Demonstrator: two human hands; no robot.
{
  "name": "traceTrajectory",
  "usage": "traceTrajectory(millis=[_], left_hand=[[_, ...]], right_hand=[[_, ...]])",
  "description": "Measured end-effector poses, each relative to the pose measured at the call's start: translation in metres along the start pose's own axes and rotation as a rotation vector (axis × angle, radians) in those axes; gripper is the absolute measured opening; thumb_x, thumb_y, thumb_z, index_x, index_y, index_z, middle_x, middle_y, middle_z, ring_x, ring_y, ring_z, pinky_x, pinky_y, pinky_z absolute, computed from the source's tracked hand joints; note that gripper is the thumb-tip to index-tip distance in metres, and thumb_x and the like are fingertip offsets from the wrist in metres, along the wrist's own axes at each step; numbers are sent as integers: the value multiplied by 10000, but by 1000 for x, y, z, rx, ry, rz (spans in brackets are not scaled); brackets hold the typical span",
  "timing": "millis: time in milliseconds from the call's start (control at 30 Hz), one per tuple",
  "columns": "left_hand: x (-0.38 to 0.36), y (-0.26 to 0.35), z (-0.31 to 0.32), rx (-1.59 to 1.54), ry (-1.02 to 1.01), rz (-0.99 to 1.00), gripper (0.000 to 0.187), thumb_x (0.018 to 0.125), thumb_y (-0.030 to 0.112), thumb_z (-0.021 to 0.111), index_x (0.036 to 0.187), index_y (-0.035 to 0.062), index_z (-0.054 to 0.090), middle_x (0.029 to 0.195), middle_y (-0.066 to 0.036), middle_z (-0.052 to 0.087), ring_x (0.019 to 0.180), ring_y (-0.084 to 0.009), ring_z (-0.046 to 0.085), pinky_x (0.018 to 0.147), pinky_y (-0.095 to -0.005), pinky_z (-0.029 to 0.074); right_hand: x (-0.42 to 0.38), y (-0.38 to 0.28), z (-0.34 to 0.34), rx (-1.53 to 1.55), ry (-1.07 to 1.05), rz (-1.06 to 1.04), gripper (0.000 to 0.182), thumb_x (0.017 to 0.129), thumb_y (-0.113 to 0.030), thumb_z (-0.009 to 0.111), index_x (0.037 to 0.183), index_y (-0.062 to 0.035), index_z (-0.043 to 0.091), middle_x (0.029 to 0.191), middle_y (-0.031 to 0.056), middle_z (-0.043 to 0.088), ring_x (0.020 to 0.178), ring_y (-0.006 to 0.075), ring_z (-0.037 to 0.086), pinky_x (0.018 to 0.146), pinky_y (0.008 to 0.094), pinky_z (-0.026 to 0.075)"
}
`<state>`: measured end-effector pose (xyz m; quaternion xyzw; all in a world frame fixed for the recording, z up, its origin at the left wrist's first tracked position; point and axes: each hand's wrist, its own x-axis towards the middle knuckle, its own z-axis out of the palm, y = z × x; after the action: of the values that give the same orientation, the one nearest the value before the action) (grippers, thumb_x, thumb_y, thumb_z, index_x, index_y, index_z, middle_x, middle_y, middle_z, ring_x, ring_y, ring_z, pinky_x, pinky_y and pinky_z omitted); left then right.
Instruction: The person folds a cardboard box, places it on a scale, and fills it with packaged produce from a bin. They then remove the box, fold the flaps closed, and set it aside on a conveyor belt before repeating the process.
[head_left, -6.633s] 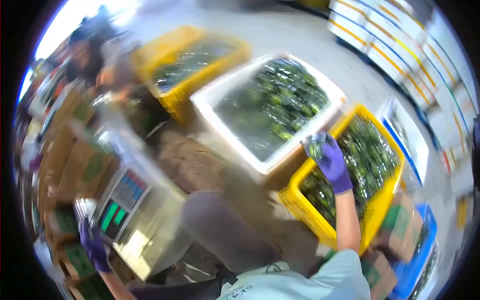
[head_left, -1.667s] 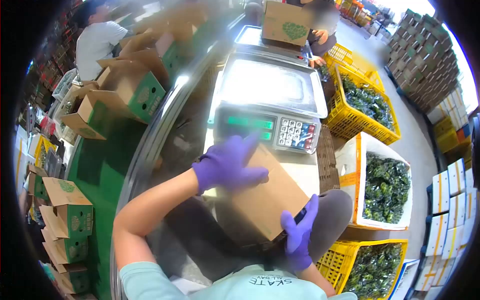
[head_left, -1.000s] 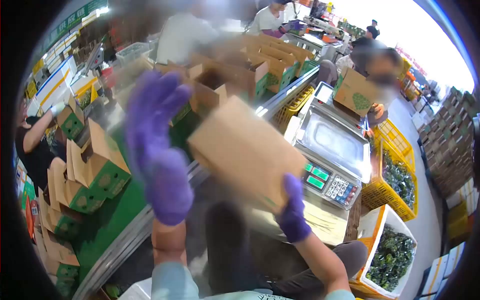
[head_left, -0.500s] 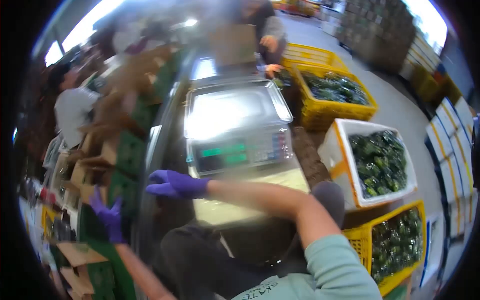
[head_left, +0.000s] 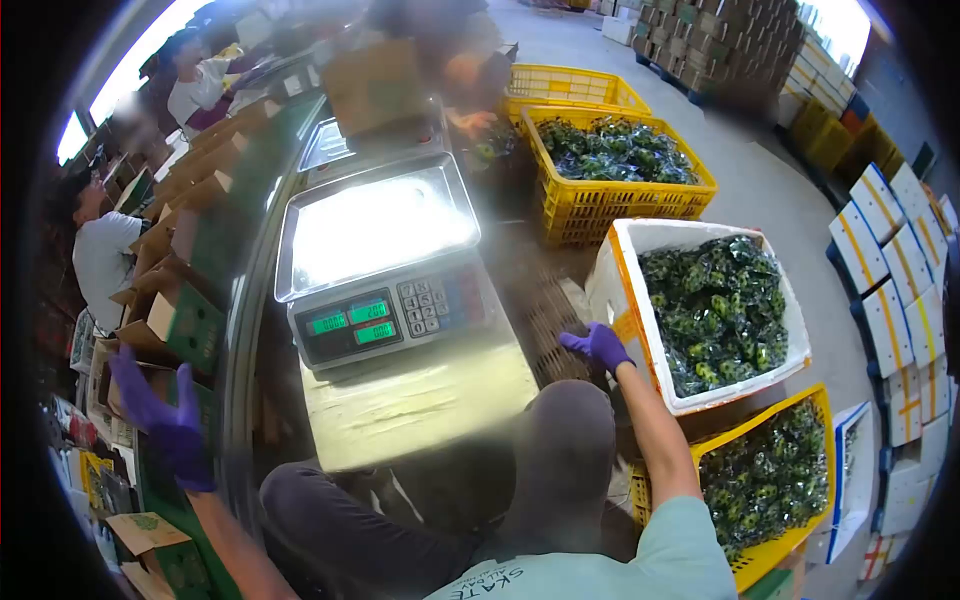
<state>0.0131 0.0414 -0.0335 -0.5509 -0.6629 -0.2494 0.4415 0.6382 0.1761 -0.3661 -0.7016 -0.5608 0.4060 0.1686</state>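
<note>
My left hand (head_left: 170, 425), in a purple glove, is open with thumb and fingers spread, over the row of open cardboard boxes (head_left: 190, 325) on the left. Also gloved in purple, my right hand (head_left: 602, 348) is empty, its fingers stretched out beside the left wall of a white foam box (head_left: 606, 288). Bagged green produce (head_left: 715, 315) fills that box. Between my hands, a weighing scale (head_left: 350, 333) with a bare steel pan (head_left: 385, 225) and lit green digits rests on a pale yellowish block (head_left: 420, 405).
Yellow crates (head_left: 625, 207) of bagged produce stand behind the foam box, another yellow crate (head_left: 822, 425) in front. Across from me, a person's blurred hand (head_left: 475, 122) is near a cardboard box (head_left: 375, 88). Stacked white boxes (head_left: 885, 310) line the far right.
My right hand has swung from the left of the scale across to the foam box. My left hand stays over the cardboard boxes. The view has turned and sharpened.
</note>
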Motion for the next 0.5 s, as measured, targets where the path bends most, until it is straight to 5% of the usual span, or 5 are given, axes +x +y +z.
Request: traceTrajectory(millis=[133,200,300,367,500], left_hand=[[43,95,-25,-523,-51,76,776,818,178,719,1469,51,315,1488,-187,353,1387,-314,341,1128,-435,276],[53,130,-25,-851,-142,121,768,825,162,698,1466,18,302,1493,-190,343,1396,-304,317,1135,-423,256],[55,178,-23,-1013,-394,223,822,819,174,684,1485,-7,237,1492,-205,334,1404,-305,294,1144,-405,228],[45,208,-4,-1401,-600,55,866,808,172,685,1493,-14,189,1495,-222,317,1408,-301,286,1143,-400,232],[46,233,32,-1890,-1140,-283,797,844,179,643,1488,-12,213,1317,-147,527,1203,-231,512,1027,-336,380]], right_hand=[[-89,-83,-66,-40,483,-196,365,759,-309,699,914,20,665,829,250,652,783,357,652,712,395,503],[-116,-99,-105,170,603,-377,292,811,-223,703,939,35,650,837,142,688,733,209,650,679,339,500],[-167,-141,-142,635,594,-466,234,920,-185,645,1045,11,616,921,39,668,807,130,632,707,283,504],[-185,-160,-144,808,546,-537,251,940,-189,612,1094,10,602,986,45,653,867,138,629,763,294,510],[-189,-190,-104,1185,302,-694,290,968,-182,561,1187,6,581,1103,60,628,984,132,604,873,296,479]])
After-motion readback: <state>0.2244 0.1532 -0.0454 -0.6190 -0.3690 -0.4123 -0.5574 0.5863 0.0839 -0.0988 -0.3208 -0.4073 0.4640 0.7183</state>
